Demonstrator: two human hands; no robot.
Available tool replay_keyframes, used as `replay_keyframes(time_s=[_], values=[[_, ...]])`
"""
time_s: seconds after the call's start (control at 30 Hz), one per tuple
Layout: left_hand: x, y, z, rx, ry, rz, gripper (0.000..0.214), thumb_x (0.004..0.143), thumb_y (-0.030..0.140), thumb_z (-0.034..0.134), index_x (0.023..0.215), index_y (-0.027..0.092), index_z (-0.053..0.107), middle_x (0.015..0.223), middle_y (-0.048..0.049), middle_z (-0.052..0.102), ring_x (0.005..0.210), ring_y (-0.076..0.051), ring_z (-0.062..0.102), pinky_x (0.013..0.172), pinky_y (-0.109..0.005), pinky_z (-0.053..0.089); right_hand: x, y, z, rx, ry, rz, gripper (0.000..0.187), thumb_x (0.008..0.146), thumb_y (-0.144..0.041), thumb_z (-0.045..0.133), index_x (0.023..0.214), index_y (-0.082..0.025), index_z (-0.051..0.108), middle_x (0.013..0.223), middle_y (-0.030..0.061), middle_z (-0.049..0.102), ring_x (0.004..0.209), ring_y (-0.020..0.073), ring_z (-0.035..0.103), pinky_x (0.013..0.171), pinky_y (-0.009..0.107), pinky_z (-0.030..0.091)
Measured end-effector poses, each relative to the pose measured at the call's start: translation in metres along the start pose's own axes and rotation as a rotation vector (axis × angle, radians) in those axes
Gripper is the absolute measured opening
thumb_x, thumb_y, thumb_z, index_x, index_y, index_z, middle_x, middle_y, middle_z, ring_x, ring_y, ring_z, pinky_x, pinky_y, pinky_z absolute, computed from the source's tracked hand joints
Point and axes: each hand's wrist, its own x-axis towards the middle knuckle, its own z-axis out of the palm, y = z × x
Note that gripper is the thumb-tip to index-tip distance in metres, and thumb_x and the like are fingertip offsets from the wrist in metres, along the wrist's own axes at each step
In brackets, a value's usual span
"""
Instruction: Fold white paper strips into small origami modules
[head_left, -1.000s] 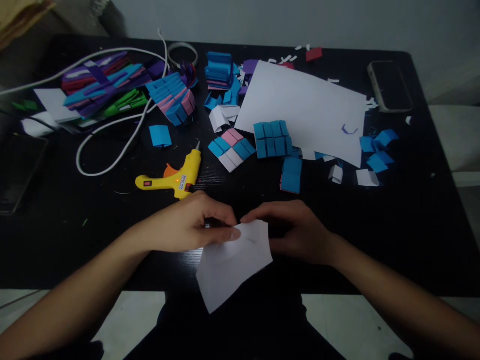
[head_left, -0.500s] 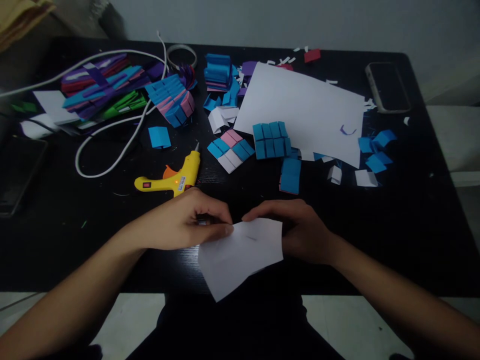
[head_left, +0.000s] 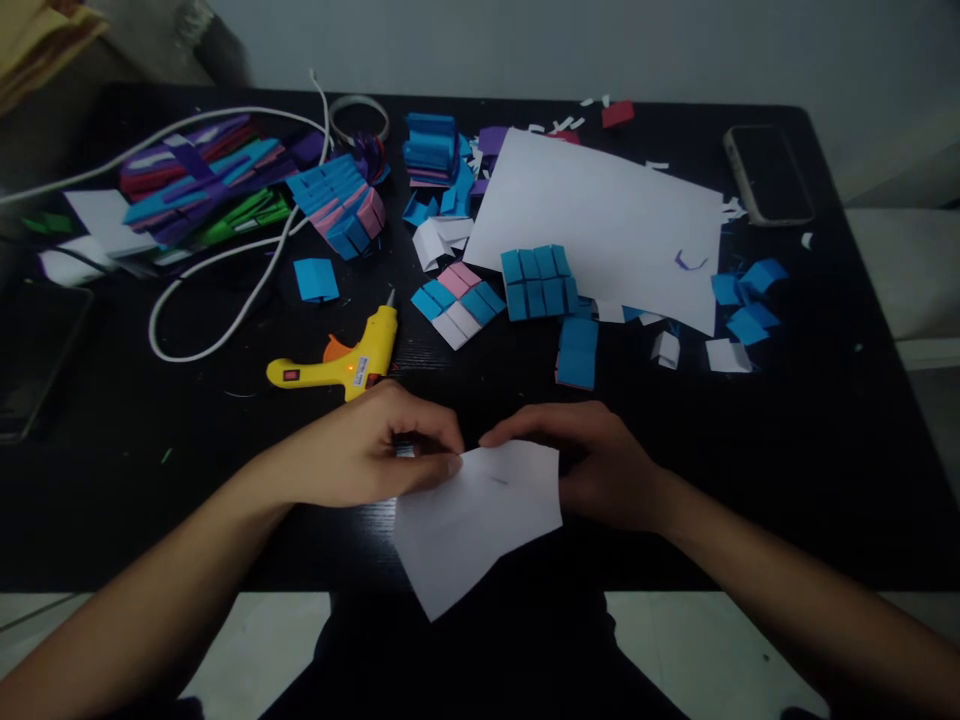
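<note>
A piece of white paper with a short dark mark hangs over the near edge of the black table. My left hand pinches its upper left edge between thumb and fingers. At the upper right, my right hand grips the same paper, with some fingers hidden behind it. Just beyond my left hand lies a yellow glue gun, its small light glowing orange. Past the paper sit a pink, blue and white folded-paper square and a blue folded-paper block.
A large white sheet covers the back middle, with paper scraps around it. A phone lies at the back right. White cable loops beside bundled coloured strips on the left. Small blue folded pieces are to the right.
The paper's lower corner has dropped slightly toward me. Both hands keep their hold on it, and the view has shifted a little.
</note>
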Motion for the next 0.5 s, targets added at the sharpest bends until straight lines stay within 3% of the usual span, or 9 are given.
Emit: replay_keyframes(time_s=[0.27,0.5], values=[[-0.0004,-0.0029,-0.0014,-0.022,-0.027,0.002,0.014,0.087,0.013,0.060,0.092,0.016,0.072,0.081,-0.0002,0.073,0.070,-0.012,0.066,0.061,-0.019,0.049,0.0014,0.0008,0.0007,0.006,-0.007,0.001,0.033,0.079,-0.016,0.085,0.111,-0.017,0.076,0.101,0.0061,0.079,0.087,0.0170,0.077,0.073,0.024,0.062],[0.0010,-0.0012,-0.0001,-0.007,-0.012,-0.009,0.013,0.086,0.010,0.060,0.085,0.015,0.072,0.073,0.0013,0.069,0.064,-0.009,0.063,0.059,-0.017,0.047,0.0004,-0.0005,0.0007,0.015,-0.014,0.016,0.033,0.080,-0.021,0.085,0.112,-0.021,0.075,0.104,0.0056,0.079,0.090,0.0182,0.077,0.074,0.026,0.064]])
